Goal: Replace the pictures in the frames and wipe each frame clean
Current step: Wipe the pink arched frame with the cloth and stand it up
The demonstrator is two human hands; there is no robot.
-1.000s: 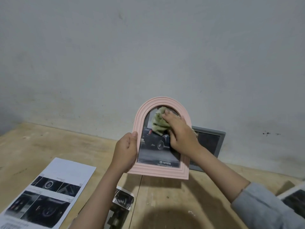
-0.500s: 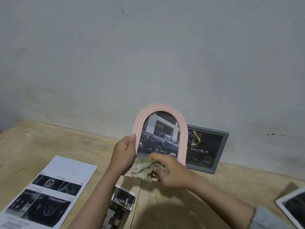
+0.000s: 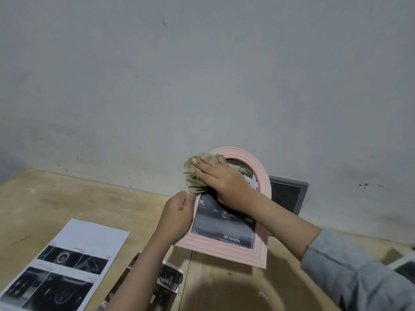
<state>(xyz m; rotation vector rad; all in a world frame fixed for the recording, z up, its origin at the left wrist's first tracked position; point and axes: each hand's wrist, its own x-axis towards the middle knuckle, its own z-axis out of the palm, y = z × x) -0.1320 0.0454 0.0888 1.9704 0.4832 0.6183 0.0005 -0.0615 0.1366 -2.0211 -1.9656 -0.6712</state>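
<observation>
A pink arched picture frame [image 3: 260, 248] with a dark car picture marked TOYOTA is held tilted above the wooden table. My left hand [image 3: 177, 216] grips its left edge. My right hand [image 3: 222, 178] presses a crumpled green cloth [image 3: 194, 181] against the upper left of the arch, covering the top of the glass. A grey rectangular frame [image 3: 289, 194] leans against the wall behind the pink one, mostly hidden by it.
A white printed sheet [image 3: 67, 263] with dark car pictures lies at the front left of the table [image 3: 78, 205]. A small cut-out picture [image 3: 170, 277] lies under my left forearm. Another frame's corner [image 3: 404, 265] shows at the right edge. The grey wall stands close behind.
My right hand with the cloth has moved from the frame's bottom edge up to the top left of the arch. The pink frame has tilted and now hides more of the grey frame.
</observation>
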